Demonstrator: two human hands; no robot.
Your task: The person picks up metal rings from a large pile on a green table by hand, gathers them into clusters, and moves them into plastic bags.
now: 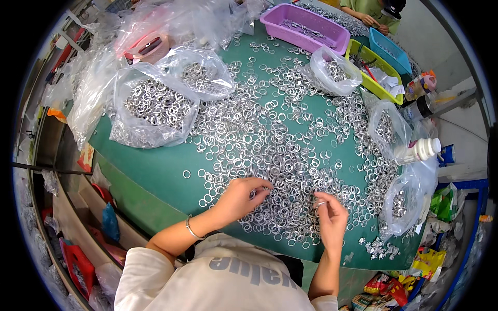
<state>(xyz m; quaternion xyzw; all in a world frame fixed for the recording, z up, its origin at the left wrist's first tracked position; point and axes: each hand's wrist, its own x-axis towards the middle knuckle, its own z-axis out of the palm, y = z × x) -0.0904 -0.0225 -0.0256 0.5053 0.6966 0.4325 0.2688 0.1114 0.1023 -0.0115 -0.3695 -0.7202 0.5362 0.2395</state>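
Note:
A wide heap of silver metal rings [275, 155] spreads over the green table [155, 168] in front of me. My left hand [243, 199] is just over the near left part of the heap, thumb and forefinger brought together. Whatever lies between those fingertips is too small to make out. To the right, my right hand [332, 213] pinches a silver ring [320, 204] between thumb and fingers at the heap's near edge. A bracelet [190, 227] circles my left wrist.
Clear plastic bags of rings [155, 103] stand at the left; more bags [402, 207] line the right side. Purple [306, 26], lime-green [381, 78] and blue trays [389, 52] sit at the back. A white bottle [419, 151] is at the right edge. Another person's hands [374, 23] work beyond.

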